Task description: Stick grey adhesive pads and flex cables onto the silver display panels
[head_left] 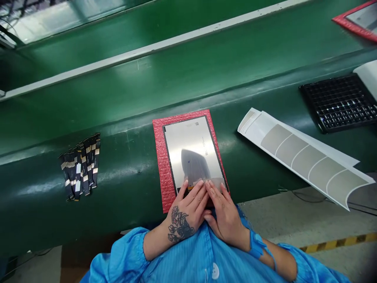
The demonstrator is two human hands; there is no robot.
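Observation:
A flat display panel with a silvery back and dark border lies on a pink-red foam sheet at the bench's front edge. My left hand rests with its fingers stretched out over the panel's near edge. Beside it my right hand lies the same way, its fingertips meeting those of the left. A small gold-coloured piece shows just ahead of the left fingertips. What lies beneath both palms is hidden.
Several black flex cables lie in a fanned pile on the left. To the right, a curled sheet of grey stickers overhangs the front edge. Beyond it sits a black gridded tray. Another red-edged foam sheet is at far right.

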